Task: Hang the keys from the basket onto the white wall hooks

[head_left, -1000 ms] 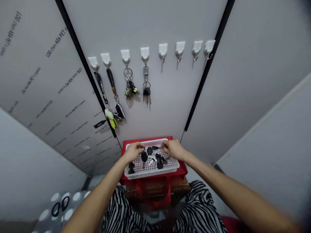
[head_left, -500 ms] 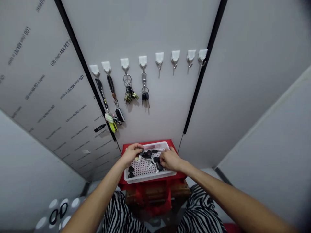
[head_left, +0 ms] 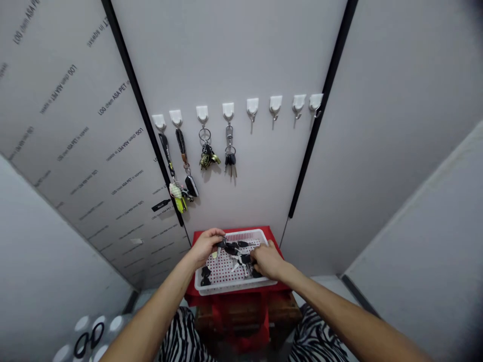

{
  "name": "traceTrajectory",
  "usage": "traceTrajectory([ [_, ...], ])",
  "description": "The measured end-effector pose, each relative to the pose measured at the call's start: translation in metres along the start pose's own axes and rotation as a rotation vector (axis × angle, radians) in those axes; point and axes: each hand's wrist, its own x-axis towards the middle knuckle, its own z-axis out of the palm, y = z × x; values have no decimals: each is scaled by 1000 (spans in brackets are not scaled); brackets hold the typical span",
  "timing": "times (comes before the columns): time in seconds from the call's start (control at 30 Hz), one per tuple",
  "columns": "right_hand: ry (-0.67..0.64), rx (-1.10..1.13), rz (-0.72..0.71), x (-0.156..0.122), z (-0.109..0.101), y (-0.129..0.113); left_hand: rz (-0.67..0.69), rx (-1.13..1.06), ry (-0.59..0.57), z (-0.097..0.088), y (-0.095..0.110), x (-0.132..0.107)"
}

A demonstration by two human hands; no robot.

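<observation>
A white plastic basket (head_left: pixel 226 275) with a perforated bottom holds several black-headed keys (head_left: pixel 231 249). My left hand (head_left: pixel 205 246) reaches over its left side, thumb and fingers pinched on a black-headed key (head_left: pixel 221 244) with its blade pointing down. On the opposite side my right hand (head_left: pixel 268 260) is closed, fingers curled down among the keys (head_left: pixel 245 259) there; what exactly it grips is partly hidden. Two dark key heads (head_left: pixel 206 275) lie apart in the near left corner of the basket.
White hooks line the wall; key sets (head_left: pixel 207 156) hang from the left ones, and bare hooks (head_left: pixel 275 105) are to the right. Under the basket is a red bag (head_left: pixel 260 322) on a wooden stool (head_left: pixel 241 307). Bottles (head_left: pixel 83 327) stand at lower left.
The view has tilted up slightly, so the wall and basket sit lower. My left hand has raised its key a little; my right hand stays among the keys.
</observation>
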Motion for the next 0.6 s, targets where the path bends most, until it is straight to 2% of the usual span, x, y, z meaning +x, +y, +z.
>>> traceTrajectory([
  [0.23, 158, 267, 28, 1, -18, 18, 3, 18, 3, -4, -6, 4],
  [0.37, 237, 598, -106, 5, -19, 5, -11, -30, -56, 5, -5, 3],
  [0.47, 236, 870, -192, 11, -14, -8, -4, -40, -120, 13, 0, 0],
  [0.6, 197, 934, -90, 14, -14, -14, 70, 39, -147, 20, 8, -2],
])
